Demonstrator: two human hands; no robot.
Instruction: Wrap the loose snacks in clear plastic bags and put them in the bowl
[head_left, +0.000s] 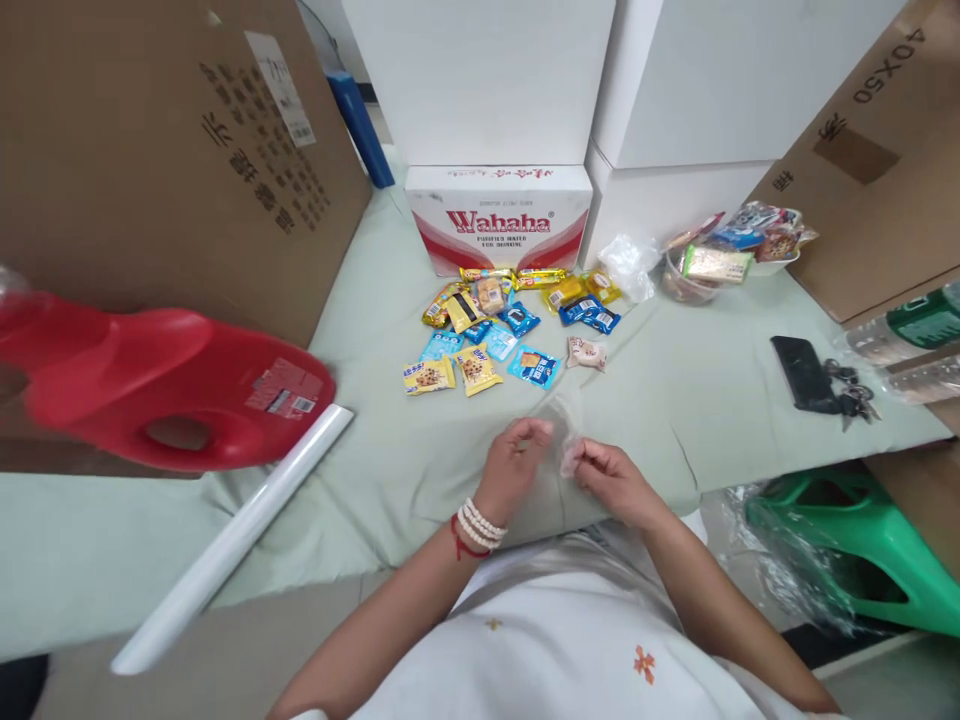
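Note:
My left hand [516, 462] and my right hand [609, 478] are held close together above the pale green cloth [375, 470], both pinching a thin clear plastic bag [561, 430] between their fingers. My left wrist wears beaded bracelets and a red string. Beyond my hands lies a scatter of small snack packets [501, 330], yellow, blue and one pale, spread out on the cloth. Behind them stands a white and red Wahaha water carton [498, 216].
A red plastic stool [165, 385] and a white roll [232, 540] lie at the left. A bowl of snacks [712, 268], a crumpled clear bag [628, 262], a black phone with keys [806, 372] and bottles [911, 335] sit right. Cardboard and white boxes ring the back. A green stool [862, 545] is lower right.

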